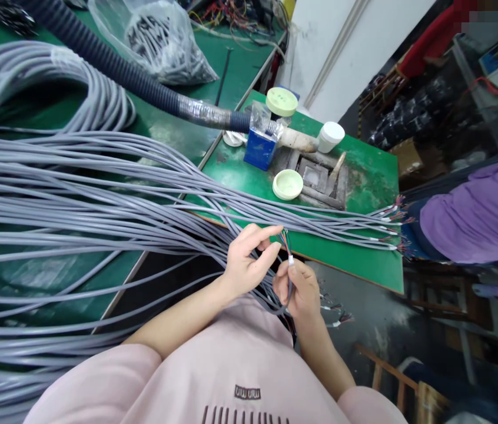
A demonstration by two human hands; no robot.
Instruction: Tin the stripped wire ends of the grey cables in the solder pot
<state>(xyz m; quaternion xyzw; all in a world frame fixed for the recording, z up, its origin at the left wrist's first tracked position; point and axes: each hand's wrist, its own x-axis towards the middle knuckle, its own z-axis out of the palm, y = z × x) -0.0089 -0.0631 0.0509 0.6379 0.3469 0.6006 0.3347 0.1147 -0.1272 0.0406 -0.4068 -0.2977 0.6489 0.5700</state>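
Note:
My right hand [298,288] is closed around the end of a grey cable, just below its white sleeve [291,259]. Thin coloured wires [285,238], among them red and green, fan upward out of that sleeve. Beside them is my left hand [251,258], its index finger and thumb stretched toward the wire tips with a gap between them. The index fingertip is at or very near the wire ends; whether it touches them I cannot tell. A large bundle of grey cables [178,176] runs behind both hands, and more stripped cable ends [341,319] hang below at the right.
On the green table [377,176] stand a soldering pot [315,176], a pale open lid [288,184], a white cup [331,136] and a blue box [259,150] joined to a ribbed hose [143,82]. A coiled cable [76,88] lies left. A purple-sleeved person [478,206] is at right.

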